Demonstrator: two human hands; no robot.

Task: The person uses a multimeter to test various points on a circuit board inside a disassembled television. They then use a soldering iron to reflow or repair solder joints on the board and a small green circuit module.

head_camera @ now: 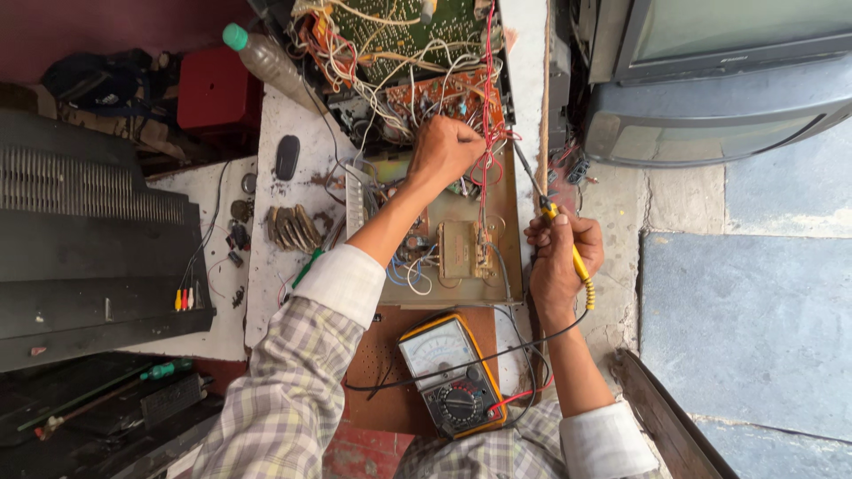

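Hands (two), one probe, one multimeter

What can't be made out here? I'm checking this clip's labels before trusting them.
Head view:
- Left hand: its fingertips are buried among wires on the orange circuit board; any grip is hidden.
- Probe in the right hand: the tip's contact point is too small.
- Multimeter: needle reading too small.
- Television: cut off by the frame edge.
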